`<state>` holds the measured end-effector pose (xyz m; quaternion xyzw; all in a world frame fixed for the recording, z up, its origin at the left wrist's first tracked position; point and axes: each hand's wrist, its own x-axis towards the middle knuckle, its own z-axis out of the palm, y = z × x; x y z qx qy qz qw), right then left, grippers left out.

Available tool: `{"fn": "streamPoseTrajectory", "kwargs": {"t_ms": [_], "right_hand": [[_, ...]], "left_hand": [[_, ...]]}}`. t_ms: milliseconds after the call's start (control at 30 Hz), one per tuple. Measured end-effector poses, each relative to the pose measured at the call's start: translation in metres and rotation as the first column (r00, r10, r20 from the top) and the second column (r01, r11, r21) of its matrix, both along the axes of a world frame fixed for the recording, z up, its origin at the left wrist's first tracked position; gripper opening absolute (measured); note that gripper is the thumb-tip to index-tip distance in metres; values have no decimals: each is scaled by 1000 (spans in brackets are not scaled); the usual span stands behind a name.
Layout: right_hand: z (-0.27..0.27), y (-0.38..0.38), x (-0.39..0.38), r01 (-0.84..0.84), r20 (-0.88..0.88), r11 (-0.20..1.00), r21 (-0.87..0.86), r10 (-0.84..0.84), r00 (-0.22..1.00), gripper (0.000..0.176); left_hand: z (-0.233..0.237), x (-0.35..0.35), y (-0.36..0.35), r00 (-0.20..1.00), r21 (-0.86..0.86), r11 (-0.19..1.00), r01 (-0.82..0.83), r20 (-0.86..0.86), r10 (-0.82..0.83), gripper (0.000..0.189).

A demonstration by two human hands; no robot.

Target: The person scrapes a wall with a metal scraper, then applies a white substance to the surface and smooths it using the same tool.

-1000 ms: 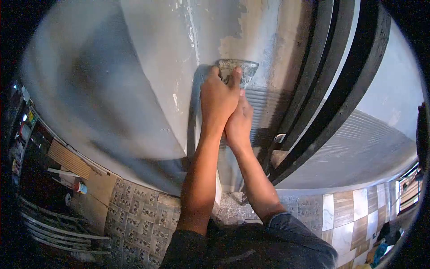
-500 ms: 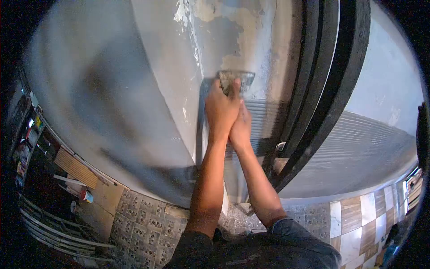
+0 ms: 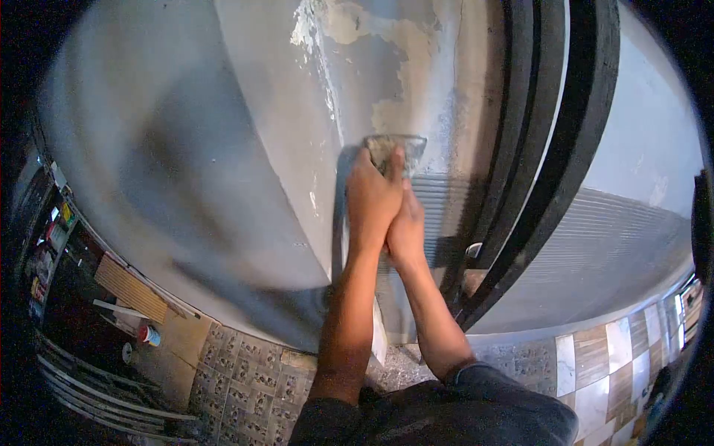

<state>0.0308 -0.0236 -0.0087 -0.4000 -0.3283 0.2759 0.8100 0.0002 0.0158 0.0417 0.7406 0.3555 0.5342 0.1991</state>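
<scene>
A wide-bladed scraper (image 3: 411, 152), smeared with pale residue, rests with its blade edge against the peeling wall (image 3: 375, 67). My left hand (image 3: 372, 197) is closed around the blade's lower part, its fingers pressing on the scraper's face. Just below and to the right, my right hand (image 3: 407, 227) is closed beneath the left, apparently around the handle, which the hands hide. Flaked paint (image 3: 327, 93) and bare tan patches show on the wall above the blade. Horizontal ribbing (image 3: 435, 201) begins just below it.
Dark vertical bars (image 3: 569, 156) stand close on my right, with a grey, partly ribbed wall (image 3: 595, 238) beyond. A smooth grey wall face (image 3: 216, 156) spreads to the left. Patterned tiles (image 3: 245, 372) cover the floor. A small bucket (image 3: 149, 336) and a ridged brown panel (image 3: 130, 288) lie lower left.
Both hands and the scraper have slid a little down the wall, keeping the same grip. My view has also shifted slightly.
</scene>
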Motion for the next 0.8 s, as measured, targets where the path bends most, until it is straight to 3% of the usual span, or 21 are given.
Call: {"fn": "streamPoseTrajectory", "kwargs": {"t_ms": [133,233,367,433,567,633,667,733,800], "right_hand": [[9,-9,2,-69,50,997,-46,71,996,41],[-4,-4,3,-22,20,999,32,21,1000,46],[-7,-9,13,35,131,998,-45,-29,991,46],[5,-26,14,-211,-47,972,-104,207,977,44],[4,-21,18,-86,28,991,-101,89,996,42],[10,-32,21,-330,-112,942,-55,323,940,41],[1,-34,18,-324,-144,944,-67,312,939,41],[-8,-18,20,-180,-17,982,-59,179,984,40],[-6,-16,20,-91,38,996,-22,92,995,40]], "left_hand": [[17,-5,2,994,-97,995,35,-96,-44,54],[-4,1,3,999,-134,990,40,21,-37,58],[-3,4,1,999,-138,990,19,-39,-24,59],[2,1,-3,993,-166,979,118,-8,-121,58],[-7,13,3,1000,-76,997,-8,-5,7,57],[-1,10,7,985,-180,979,98,-122,-121,56],[-9,8,1,981,-204,974,101,-146,-132,56],[-10,10,-6,995,-68,993,94,45,-91,54],[-8,10,-1,996,-78,993,84,41,-81,52]]}}
